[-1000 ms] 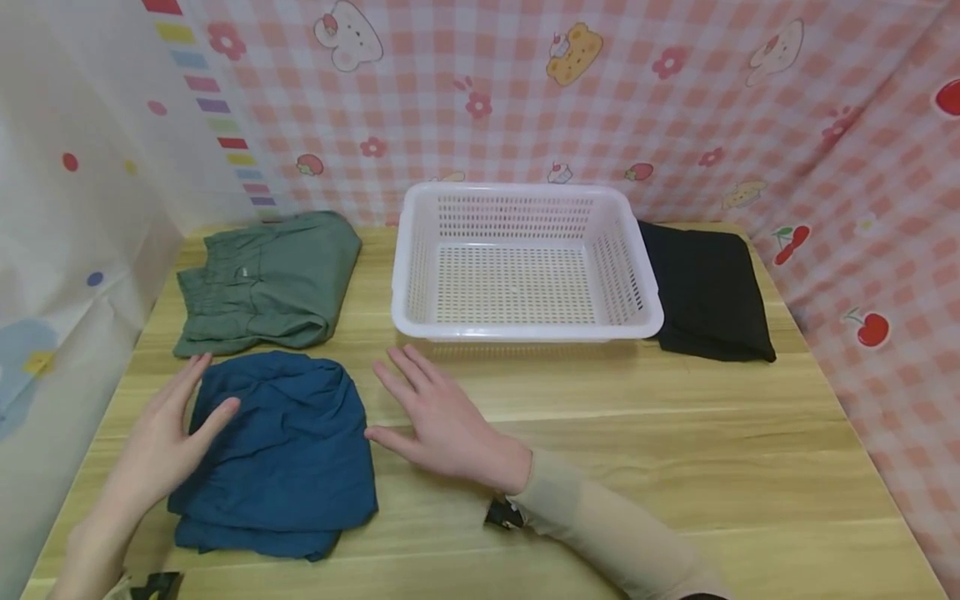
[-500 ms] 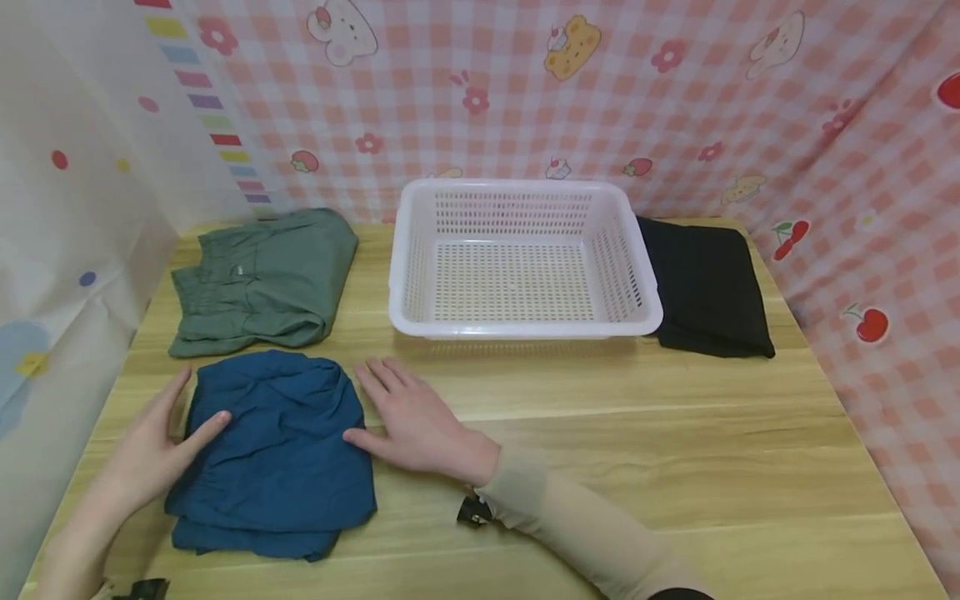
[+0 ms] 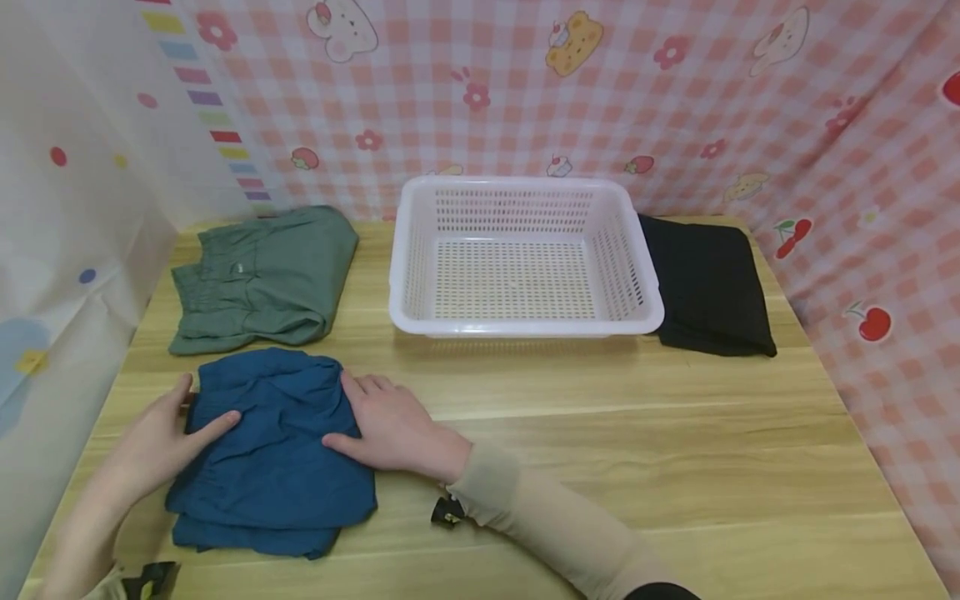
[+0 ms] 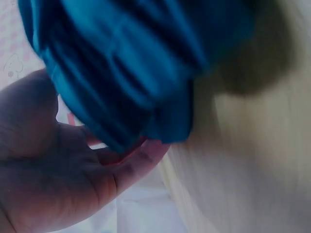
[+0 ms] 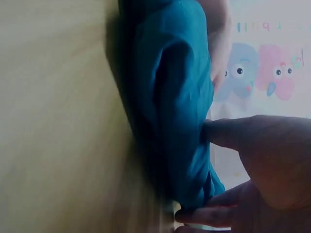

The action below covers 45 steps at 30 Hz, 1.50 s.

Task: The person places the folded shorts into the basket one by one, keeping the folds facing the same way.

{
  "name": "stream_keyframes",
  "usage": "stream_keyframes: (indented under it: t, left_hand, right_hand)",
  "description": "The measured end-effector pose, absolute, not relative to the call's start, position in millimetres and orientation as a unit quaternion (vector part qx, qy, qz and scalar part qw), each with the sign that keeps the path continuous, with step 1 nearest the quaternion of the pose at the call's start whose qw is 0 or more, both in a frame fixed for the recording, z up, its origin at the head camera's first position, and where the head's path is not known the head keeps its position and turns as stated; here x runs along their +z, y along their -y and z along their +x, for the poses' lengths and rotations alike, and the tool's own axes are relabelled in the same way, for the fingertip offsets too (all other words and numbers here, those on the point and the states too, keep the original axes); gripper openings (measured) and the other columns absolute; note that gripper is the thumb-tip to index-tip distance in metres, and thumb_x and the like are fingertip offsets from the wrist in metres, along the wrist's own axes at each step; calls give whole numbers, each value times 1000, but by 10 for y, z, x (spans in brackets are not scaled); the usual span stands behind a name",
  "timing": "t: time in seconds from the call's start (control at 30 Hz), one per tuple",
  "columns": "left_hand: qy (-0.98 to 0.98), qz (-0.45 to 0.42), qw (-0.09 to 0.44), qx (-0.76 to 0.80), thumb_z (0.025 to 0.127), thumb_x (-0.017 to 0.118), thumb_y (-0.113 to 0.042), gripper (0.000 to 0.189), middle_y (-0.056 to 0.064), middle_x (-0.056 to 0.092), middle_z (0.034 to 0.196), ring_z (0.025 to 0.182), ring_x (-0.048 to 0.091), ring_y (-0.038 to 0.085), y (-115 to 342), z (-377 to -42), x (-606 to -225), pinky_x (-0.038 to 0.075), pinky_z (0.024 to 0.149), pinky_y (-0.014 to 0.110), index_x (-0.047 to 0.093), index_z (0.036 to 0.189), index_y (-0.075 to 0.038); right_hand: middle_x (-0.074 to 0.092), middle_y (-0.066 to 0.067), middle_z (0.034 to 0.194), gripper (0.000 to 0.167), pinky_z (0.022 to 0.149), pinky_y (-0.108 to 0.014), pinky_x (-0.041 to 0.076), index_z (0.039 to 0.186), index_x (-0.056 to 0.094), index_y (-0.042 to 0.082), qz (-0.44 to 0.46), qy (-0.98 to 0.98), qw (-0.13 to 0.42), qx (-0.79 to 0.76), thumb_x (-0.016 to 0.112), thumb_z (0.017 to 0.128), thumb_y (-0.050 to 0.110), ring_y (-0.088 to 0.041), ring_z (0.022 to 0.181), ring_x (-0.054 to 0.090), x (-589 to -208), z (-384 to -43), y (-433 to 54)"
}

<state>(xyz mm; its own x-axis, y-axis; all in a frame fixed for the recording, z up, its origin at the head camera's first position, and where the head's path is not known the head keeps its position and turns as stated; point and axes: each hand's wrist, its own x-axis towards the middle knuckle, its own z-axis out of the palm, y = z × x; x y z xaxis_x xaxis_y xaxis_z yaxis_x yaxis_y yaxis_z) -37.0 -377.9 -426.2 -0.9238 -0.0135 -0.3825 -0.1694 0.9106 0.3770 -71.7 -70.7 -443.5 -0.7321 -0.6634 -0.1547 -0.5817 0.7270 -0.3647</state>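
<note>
A folded dark blue garment [image 3: 281, 458] lies at the left front of the table; its exact kind is hidden by the folds. At its left edge is my left hand [image 3: 153, 437], thumb stretched over the top of the cloth. The left wrist view shows those fingers [image 4: 141, 162] reaching along the lower edge of the cloth, with a gap before the palm. My right hand [image 3: 393, 425] is at the upper right edge, its thumb over the cloth. In the right wrist view that thumb [image 5: 223, 132] touches the blue fabric and the fingers [image 5: 209, 216] lie near its end.
Behind the blue garment lies a folded green garment [image 3: 281, 271] with a gathered waistband. A white perforated plastic basket [image 3: 525, 327] stands at the back middle of the wooden table [image 3: 637, 450]. Folded black cloth [image 3: 708, 287] lies to its right, partly behind it. Patterned curtains enclose the table.
My right hand has moved left and slightly down, from beside the blue garment onto its edge. The left hand has lowered slightly at the opposite edge. The garment has barely moved.
</note>
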Motion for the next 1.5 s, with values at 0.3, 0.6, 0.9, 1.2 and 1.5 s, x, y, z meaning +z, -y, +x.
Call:
stream_keyframes:
  t: [0.3,0.6,0.9,1.2,1.5]
  left_hand:
    - [-957,-42,202,203,106,56,-53,99,54,36,147,130,47,68,3737,-445,-4263,50,100,72,23,150,29]
    - [-913,-66,278,292,106,57,-52,105,50,31,155,140,44,63,3703,-458,-4270,52,107,65,5,157,23]
    - [-929,-52,248,270,103,65,-46,94,49,44,147,132,53,62,3569,-462,-4305,56,100,63,27,154,23]
    - [-944,-45,203,257,99,70,-48,85,42,59,138,117,64,51,3399,-471,-4245,58,92,58,42,151,14]
    - [-936,-32,196,291,103,65,-44,83,44,45,152,132,56,60,3141,-432,-4257,55,102,65,36,155,14]
  right_hand:
    - [57,-8,157,86,112,-28,53,162,38,6,-327,-931,112,-115,68,98,56,-21,141,56,-4457,-723,829]
    - [59,-13,152,81,110,-25,54,160,36,-2,-280,-935,141,-166,75,98,32,-21,136,62,-4437,-753,845]
    - [70,-11,133,58,98,-28,59,147,54,2,-273,-928,148,-208,72,100,32,-21,119,70,-4457,-790,793]
    - [73,-12,130,47,97,-29,60,142,56,5,-272,-923,149,-229,70,102,26,-22,118,72,-4407,-871,716]
    - [77,-13,124,51,86,-34,62,148,51,9,-255,-920,166,-247,68,103,22,-26,109,75,-4384,-932,462]
